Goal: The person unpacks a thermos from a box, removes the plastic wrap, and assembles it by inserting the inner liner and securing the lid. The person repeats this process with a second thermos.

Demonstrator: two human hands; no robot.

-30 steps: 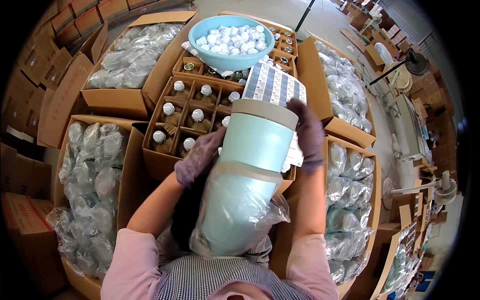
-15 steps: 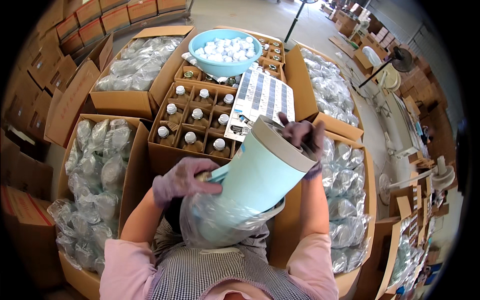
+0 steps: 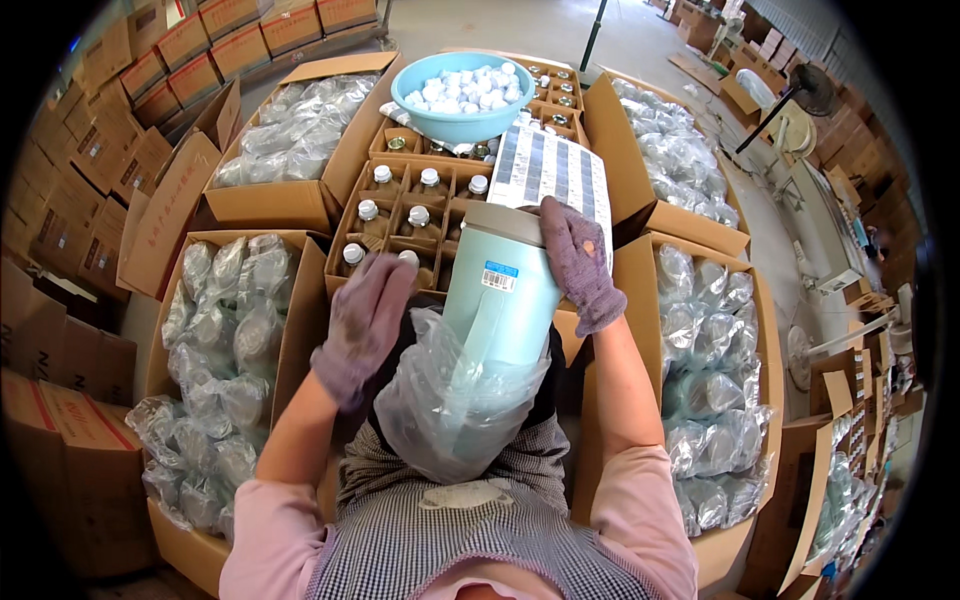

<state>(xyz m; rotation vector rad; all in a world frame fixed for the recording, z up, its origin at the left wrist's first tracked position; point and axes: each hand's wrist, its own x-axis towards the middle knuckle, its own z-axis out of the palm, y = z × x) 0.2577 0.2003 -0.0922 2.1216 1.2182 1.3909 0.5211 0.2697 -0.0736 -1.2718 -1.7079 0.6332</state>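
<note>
A light blue thermos jug [image 3: 497, 305] with a grey rim stands in front of my lap, leaning slightly. A clear plastic bag [image 3: 440, 400] is gathered round its lower part. A small blue-and-white barcode label [image 3: 500, 277] is on the side turned upward. My right hand [image 3: 582, 255], in a mauve glove, grips the jug at its upper right, just below the rim. Off to the jug's left, my gloved left hand [image 3: 368, 318] is in the air with its fingers stretched out, holding nothing. The jug's handle is hidden.
Beyond the jug, a divided carton [image 3: 340, 255] holds several brown bottles with white caps. A blue basin [image 3: 463, 122] of white caps and a printed sheet [image 3: 550, 175] lie farther back. Open cartons of plastic-wrapped goods [image 3: 232, 310] [image 3: 712, 370] flank me.
My left hand has let go of the jug's handle and moved away. The jug has turned, bringing its label into view, and stands more upright. My right hand has shifted from its top to its side.
</note>
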